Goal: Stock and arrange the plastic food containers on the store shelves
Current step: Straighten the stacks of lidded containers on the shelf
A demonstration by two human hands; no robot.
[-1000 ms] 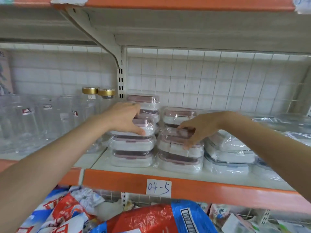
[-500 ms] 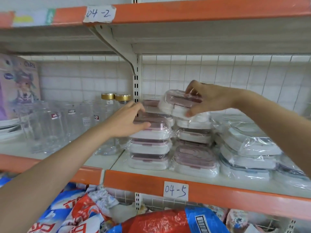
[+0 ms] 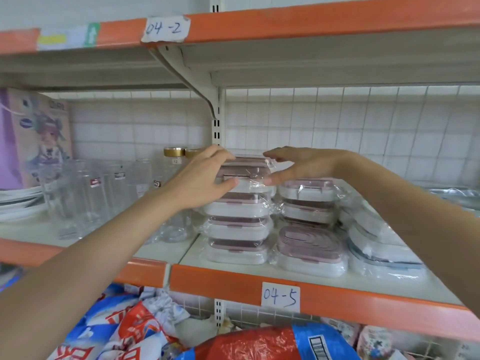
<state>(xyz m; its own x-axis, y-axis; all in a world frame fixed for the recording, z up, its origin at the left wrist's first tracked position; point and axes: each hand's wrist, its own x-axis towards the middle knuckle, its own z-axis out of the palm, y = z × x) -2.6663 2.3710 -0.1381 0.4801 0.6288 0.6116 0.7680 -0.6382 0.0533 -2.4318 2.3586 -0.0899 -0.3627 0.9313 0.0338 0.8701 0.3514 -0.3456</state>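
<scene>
A plastic-wrapped food container with a pink lid [image 3: 246, 172] sits on top of the left stack of pink-lidded containers [image 3: 237, 229] on the shelf [image 3: 233, 283]. My left hand [image 3: 202, 180] grips its left end, fingers over the lid and thumb on the front. My right hand [image 3: 301, 165] holds its right end, fingers above and thumb against the front. A second, lower stack of pink-lidded containers [image 3: 309, 219] stands just to the right. Wrapped containers with blue-grey lids [image 3: 379, 245] lie further right.
Clear drinking glasses [image 3: 91, 193] and gold-lidded jars [image 3: 175, 152] fill the shelf to the left, with a pink printed box [image 3: 33, 136] behind them. The upper shelf [image 3: 285, 24] hangs close overhead. Colourful bags [image 3: 130, 328] lie below the "04-5" label [image 3: 280, 296].
My right hand lifted a container off the right stack and carried it left onto the left stack. My left hand rose from the stack's previous top to the new container's left end.
</scene>
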